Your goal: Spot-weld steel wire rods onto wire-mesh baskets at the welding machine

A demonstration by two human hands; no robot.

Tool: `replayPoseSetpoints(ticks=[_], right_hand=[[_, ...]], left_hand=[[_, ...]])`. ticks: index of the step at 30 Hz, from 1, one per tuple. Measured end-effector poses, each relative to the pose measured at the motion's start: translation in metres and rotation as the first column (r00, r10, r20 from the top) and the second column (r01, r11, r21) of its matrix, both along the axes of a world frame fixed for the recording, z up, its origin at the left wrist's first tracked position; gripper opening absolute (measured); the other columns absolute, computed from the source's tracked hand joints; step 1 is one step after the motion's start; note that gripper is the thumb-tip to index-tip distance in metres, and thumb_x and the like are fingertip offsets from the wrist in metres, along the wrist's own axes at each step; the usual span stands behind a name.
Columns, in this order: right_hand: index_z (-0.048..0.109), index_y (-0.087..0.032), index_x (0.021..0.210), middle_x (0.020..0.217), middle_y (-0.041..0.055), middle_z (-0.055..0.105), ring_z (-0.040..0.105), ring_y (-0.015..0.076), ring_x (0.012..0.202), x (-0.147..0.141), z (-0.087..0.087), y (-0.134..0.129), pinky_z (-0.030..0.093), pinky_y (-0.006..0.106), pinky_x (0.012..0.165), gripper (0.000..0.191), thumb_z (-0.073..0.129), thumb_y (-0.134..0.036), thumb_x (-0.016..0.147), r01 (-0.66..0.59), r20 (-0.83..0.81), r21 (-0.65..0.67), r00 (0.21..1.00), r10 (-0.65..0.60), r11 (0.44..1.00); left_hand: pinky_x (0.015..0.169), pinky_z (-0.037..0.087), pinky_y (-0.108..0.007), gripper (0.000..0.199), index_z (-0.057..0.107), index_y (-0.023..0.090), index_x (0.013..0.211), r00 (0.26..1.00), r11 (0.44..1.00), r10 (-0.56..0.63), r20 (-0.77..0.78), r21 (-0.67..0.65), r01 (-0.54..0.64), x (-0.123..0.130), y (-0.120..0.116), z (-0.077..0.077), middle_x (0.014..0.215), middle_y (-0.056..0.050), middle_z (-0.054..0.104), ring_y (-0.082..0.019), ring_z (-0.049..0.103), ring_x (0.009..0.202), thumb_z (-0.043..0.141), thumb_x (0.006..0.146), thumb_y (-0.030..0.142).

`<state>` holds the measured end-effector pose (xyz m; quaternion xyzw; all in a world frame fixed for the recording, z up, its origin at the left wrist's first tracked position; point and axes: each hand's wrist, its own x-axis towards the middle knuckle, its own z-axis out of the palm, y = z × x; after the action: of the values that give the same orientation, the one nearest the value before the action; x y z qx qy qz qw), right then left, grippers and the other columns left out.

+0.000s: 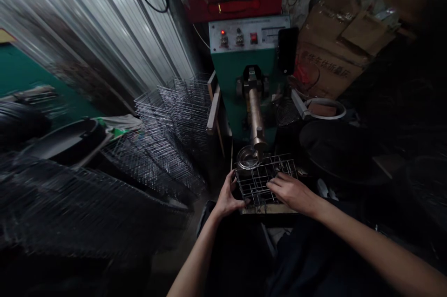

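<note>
A small wire rack [257, 183] lies in front of me at the foot of a green machine with a brass-coloured arm [256, 115]. My left hand [228, 198] grips the rack's left edge, with the thumb at the near corner and the fingers along the side. Over the right half of the rack, my right hand [289, 190] has its fingers bent and close together; what they pinch, if anything, is hidden. The tip of the machine's arm comes down just beyond the rack's far edge, beside a round metal ring [247, 157].
Stacks of wire grids [164, 157] stand to my left. The machine's control panel [249, 34] has a lit red light, and a phone [287, 50] hangs at its right. A dark round seat-like disc [344, 150] and cardboard boxes [331, 45] are on the right.
</note>
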<state>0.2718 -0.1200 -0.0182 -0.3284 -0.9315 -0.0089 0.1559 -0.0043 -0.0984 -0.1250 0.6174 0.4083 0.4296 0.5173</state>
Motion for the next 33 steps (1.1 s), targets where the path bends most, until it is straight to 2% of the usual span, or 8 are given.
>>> replayPoseSetpoints(ticks=[5, 15, 20, 24, 28, 30, 33], right_hand=[[0.063, -0.018, 0.113, 0.103, 0.0076, 0.068, 0.064, 0.0219, 0.098, -0.001, 0.003, 0.002, 0.050, 0.040, 0.100, 0.025, 0.052, -0.006, 0.094, -0.019, 0.002, -0.002, 1.000, 0.019, 1.000], [0.064, -0.018, 0.112, 0.105, 0.0083, 0.069, 0.065, 0.0216, 0.098, -0.005, 0.005, 0.009, 0.051, 0.040, 0.099, 0.024, 0.048, -0.008, 0.097, -0.052, 0.003, -0.015, 0.999, 0.052, 0.999], [0.063, -0.018, 0.112, 0.103, 0.0069, 0.069, 0.065, 0.0201, 0.096, -0.007, 0.023, 0.013, 0.049, 0.040, 0.102, 0.019, 0.052, -0.012, 0.098, -0.028, 0.003, -0.113, 1.000, 0.029, 0.993], [0.064, -0.014, 0.102, 0.096, 0.0077, 0.069, 0.064, 0.0216, 0.093, -0.011, 0.034, 0.014, 0.051, 0.039, 0.098, 0.011, 0.057, -0.011, 0.095, 0.021, 0.143, -0.186, 0.990, 0.006, 0.982], [0.064, -0.014, 0.089, 0.087, 0.0082, 0.066, 0.063, 0.0256, 0.098, -0.018, 0.026, 0.009, 0.054, 0.035, 0.089, 0.018, 0.053, 0.001, 0.090, 0.083, 0.302, -0.067, 0.951, -0.060, 0.994], [0.064, -0.015, 0.088, 0.086, 0.0078, 0.065, 0.062, 0.0264, 0.100, -0.020, 0.022, 0.006, 0.055, 0.036, 0.088, 0.019, 0.052, 0.001, 0.090, 0.089, 0.315, -0.017, 0.946, -0.079, 0.996], [0.062, -0.016, 0.087, 0.085, 0.0071, 0.065, 0.062, 0.0256, 0.098, -0.018, 0.023, 0.004, 0.056, 0.036, 0.087, 0.020, 0.052, 0.001, 0.089, 0.081, 0.310, -0.010, 0.948, -0.074, 0.997]], left_hand=[[0.110, 0.041, -0.063, 0.121, 0.019, 0.028, 0.152, 0.999, 1.000, 0.022, 0.030, -0.014, -0.022, 0.000, 0.000, -0.002, 0.143, -0.018, 0.046, -0.038, 0.054, 0.129, 0.093, 0.057, 0.037], [0.114, 0.036, -0.062, 0.114, 0.022, 0.027, 0.149, 0.998, 1.000, 0.023, 0.059, 0.011, -0.024, -0.001, 0.001, 0.008, 0.149, -0.017, 0.042, -0.038, 0.050, 0.133, 0.091, 0.059, 0.030], [0.111, 0.041, -0.061, 0.116, 0.020, 0.027, 0.151, 0.998, 0.999, 0.037, 0.045, -0.011, -0.036, 0.000, 0.001, 0.007, 0.148, -0.017, 0.042, -0.038, 0.052, 0.131, 0.092, 0.059, 0.035], [0.111, 0.041, -0.060, 0.119, 0.022, 0.026, 0.151, 0.999, 0.999, 0.035, 0.020, 0.009, -0.036, 0.002, 0.002, 0.004, 0.149, -0.018, 0.041, -0.038, 0.051, 0.132, 0.093, 0.057, 0.037], [0.113, 0.039, -0.060, 0.115, 0.024, 0.026, 0.150, 0.999, 0.999, 0.034, 0.020, 0.031, -0.034, 0.005, 0.001, 0.004, 0.151, -0.017, 0.038, -0.038, 0.049, 0.134, 0.092, 0.057, 0.033], [0.115, 0.037, -0.059, 0.113, 0.026, 0.026, 0.149, 0.999, 0.998, 0.035, 0.029, 0.047, -0.037, 0.006, -0.001, 0.006, 0.153, -0.016, 0.037, -0.038, 0.048, 0.135, 0.091, 0.057, 0.029], [0.116, 0.036, -0.059, 0.112, 0.026, 0.027, 0.149, 0.999, 0.997, 0.034, 0.025, 0.065, -0.035, 0.005, -0.003, 0.008, 0.153, -0.015, 0.037, -0.037, 0.048, 0.135, 0.090, 0.057, 0.025]])
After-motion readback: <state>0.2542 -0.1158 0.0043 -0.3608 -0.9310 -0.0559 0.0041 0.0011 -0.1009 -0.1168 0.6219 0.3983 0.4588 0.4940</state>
